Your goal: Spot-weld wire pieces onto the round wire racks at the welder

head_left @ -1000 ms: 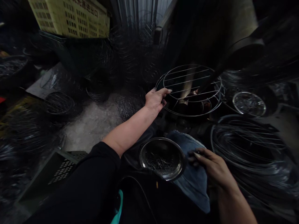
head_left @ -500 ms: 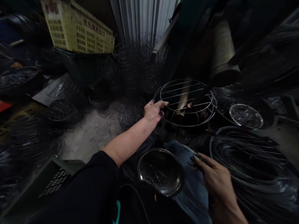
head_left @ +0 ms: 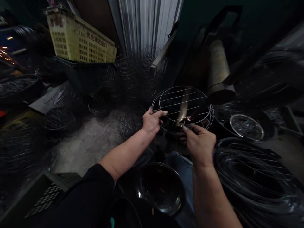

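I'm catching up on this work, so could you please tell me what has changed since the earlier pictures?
The right hand has moved forward and to the left, from over the blue cloth to the near rim of the wire rack; whether it grips the rim is unclear. The left hand still holds the rack's left edge, and the bowl remains beside the cloth.

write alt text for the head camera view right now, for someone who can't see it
Two bare hands, left and right, at the near side of a round wire rack in a dim workshop. A metal bowl sits below; a yellow crate stands behind, to the left.
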